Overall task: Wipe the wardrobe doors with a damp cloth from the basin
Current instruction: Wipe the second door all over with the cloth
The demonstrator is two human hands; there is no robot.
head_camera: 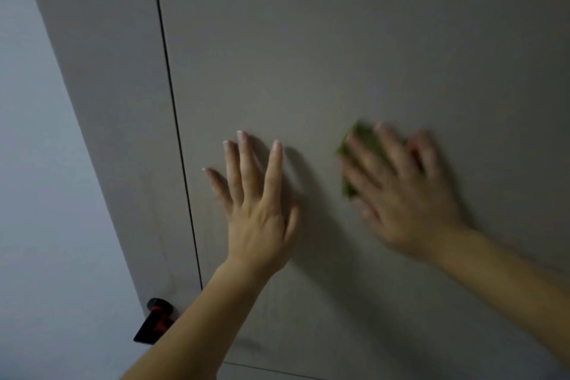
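A grey-beige wardrobe door (339, 40) fills most of the view. My left hand (256, 203) lies flat against it, fingers straight and spread. To its right, my right hand (398, 191) presses a green cloth (348, 148) onto the same door with straight, spread fingers. That hand is blurred by motion. Only the cloth's left edge shows from under the fingers. The basin is out of view.
A dark vertical gap (172, 102) separates this door from the narrower panel (108, 71) on the left. A black and red handle (155, 321) sticks out low on that panel. A pale wall (37, 194) runs along the far left.
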